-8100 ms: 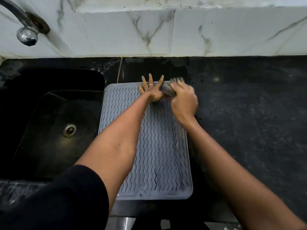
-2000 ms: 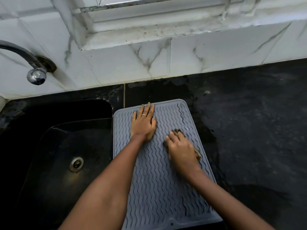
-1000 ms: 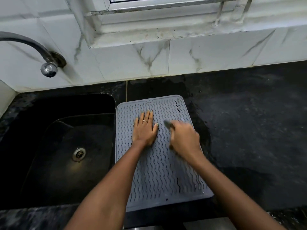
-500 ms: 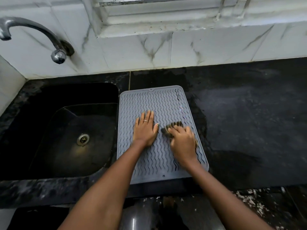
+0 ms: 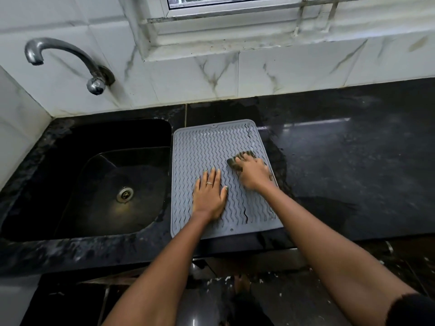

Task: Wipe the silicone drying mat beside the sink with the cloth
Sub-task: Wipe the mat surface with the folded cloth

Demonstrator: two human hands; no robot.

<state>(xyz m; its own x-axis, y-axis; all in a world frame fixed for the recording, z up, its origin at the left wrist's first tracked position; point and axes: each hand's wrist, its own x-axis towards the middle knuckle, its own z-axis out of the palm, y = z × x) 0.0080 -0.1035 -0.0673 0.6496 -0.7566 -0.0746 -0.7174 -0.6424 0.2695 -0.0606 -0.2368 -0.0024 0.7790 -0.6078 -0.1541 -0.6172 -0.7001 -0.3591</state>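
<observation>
On the mat, right hand has its fingers clenched on the cloth. Left hand lies flat, fingers released.

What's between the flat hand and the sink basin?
In the head view, only bare ribbed drying mat lies between the left hand and the sink, then the mat's left edge.

left hand: thin ring, pale green nail polish | forearms: bare | right arm: dark sleeve edge
</observation>
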